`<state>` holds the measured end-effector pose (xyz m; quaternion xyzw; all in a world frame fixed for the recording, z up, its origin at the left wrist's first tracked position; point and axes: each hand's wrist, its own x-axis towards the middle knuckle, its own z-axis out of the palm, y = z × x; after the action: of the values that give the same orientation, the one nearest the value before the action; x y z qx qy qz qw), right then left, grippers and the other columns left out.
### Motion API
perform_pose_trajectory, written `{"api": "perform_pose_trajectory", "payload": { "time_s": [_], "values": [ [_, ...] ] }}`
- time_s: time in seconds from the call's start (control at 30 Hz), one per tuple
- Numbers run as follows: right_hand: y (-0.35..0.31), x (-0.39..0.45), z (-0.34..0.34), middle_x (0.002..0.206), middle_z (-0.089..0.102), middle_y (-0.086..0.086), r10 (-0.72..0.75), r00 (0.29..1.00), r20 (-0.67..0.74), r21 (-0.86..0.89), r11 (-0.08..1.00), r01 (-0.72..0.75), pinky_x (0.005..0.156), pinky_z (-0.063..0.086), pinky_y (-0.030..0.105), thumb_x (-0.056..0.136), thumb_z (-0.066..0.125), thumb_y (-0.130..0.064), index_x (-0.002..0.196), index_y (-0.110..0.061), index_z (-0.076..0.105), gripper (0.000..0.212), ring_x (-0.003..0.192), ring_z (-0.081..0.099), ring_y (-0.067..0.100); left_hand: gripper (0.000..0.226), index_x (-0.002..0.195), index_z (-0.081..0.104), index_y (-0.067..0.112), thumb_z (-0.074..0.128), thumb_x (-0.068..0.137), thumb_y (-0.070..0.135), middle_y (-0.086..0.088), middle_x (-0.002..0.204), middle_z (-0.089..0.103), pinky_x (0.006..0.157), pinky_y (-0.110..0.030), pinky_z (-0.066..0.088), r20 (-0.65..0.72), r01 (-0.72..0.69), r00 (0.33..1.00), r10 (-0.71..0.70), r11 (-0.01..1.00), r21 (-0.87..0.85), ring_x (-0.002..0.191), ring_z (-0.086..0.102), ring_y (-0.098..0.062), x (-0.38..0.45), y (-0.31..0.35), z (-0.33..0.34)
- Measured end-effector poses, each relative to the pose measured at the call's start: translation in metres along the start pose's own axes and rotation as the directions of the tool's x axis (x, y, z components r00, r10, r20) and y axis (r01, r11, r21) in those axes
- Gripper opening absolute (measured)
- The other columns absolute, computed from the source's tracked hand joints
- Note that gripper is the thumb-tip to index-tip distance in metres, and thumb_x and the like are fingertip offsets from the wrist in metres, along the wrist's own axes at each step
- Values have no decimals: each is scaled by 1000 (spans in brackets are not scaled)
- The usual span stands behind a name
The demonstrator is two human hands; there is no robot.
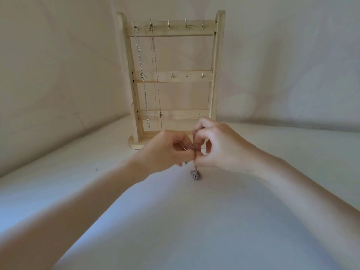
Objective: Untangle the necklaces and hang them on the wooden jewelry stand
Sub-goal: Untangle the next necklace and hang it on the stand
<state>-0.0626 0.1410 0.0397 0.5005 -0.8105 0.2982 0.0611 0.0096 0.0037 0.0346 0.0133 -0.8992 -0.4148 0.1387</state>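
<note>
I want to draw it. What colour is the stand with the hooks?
The stand is pale, light-yellow wood with small silvery hooks, seen in the head view.

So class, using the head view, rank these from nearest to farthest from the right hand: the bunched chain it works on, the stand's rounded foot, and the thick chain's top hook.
1. Bunched chain: pinched by the right hand, hanging just below it.
2. Rounded foot: left of the hands, on the table.
3. Top hook: far upper left on the wooden stand.
</note>
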Motion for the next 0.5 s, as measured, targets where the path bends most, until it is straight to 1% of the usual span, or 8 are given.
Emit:
{"api": "perform_pose_trajectory", "payload": {
  "time_s": [0.07, 0.1, 0.2, 0.27, 0.33, 0.4, 0.43, 0.5],
  "values": [
    [0, 0, 0, 88, 45, -10, -14, 999, -43, 9, 1000, 14, 59, 33, 12, 71, 70, -18, 62, -16, 52, 20, 64, 42, 0, 11, 65, 58, 10, 59, 74, 5, 1, 58, 62, 65, -23, 47, -50, 44, 997, -54, 982, -182, 52, 56, -7, 1, 0, 3],
    [0, 0, 1, 87, 44, -11, -20, 998, -54, 4, 1000, 21, 60, 33, 12, 71, 70, -19, 62, -16, 51, 21, 64, 42, -2, 12, 64, 57, 9, 59, 75, 3, 1, 55, 61, 63, -21, 48, -64, 55, 995, -72, 969, -241, 51, 55, -8, 1, 0, 5],
    [-1, 0, 2, 86, 43, -11, -27, 998, -50, -7, 1000, 27, 59, 32, 13, 72, 70, -19, 64, -15, 52, 21, 64, 42, -2, 15, 66, 51, 10, 60, 73, 0, -1, 55, 60, 55, -18, 43, -90, 56, 992, -85, 955, -290, 44, 49, -7, 0, 0, 7],
    [-2, 0, 3, 88, 45, -7, -18, 1000, -17, -33, 999, 18, 60, 34, 19, 71, 69, -18, 66, -12, 52, 19, 66, 42, 4, 22, 72, 44, 13, 61, 72, -2, -3, 62, 63, 51, -18, 39, -79, 49, 994, -73, 963, -265, 43, 45, -6, 1, 0, 5],
    [-4, 0, 3, 91, 46, -3, -5, 999, 40, -114, 993, 10, 61, 34, 24, 72, 67, -17, 71, -7, 54, 17, 70, 45, 13, 30, 75, 41, 16, 63, 72, -4, 0, 65, 64, 48, -17, 38, -37, 3, 999, -10, 983, -184, 43, 45, -4, 1, -1, 3],
    [-7, -1, 4, 92, 45, -1, -15, 995, 100, -215, 976, 36, 63, 35, 27, 72, 66, -15, 75, -4, 55, 16, 74, 48, 18, 34, 76, 39, 18, 66, 71, -3, 8, 63, 63, 49, -15, 38, 12, -58, 998, 59, 996, -68, 44, 46, -1, 1, 0, 1],
    [-9, -1, 4, 92, 44, -1, -26, 992, 120, -252, 966, 56, 64, 38, 30, 72, 65, -14, 76, -4, 55, 15, 76, 48, 18, 35, 76, 39, 19, 67, 70, 0, 12, 60, 62, 51, -15, 38, 28, -78, 997, 78, 997, -8, 44, 46, 0, 1, 0, 1],
    [-10, -2, 6, 93, 44, -1, -51, 991, 123, -282, 956, 85, 67, 43, 34, 73, 64, -13, 76, -6, 54, 12, 78, 49, 19, 35, 77, 39, 21, 68, 68, 4, 15, 58, 61, 53, -17, 38, 31, -93, 995, 91, 994, 62, 45, 46, 0, 1, -1, 1]
  ]
}}
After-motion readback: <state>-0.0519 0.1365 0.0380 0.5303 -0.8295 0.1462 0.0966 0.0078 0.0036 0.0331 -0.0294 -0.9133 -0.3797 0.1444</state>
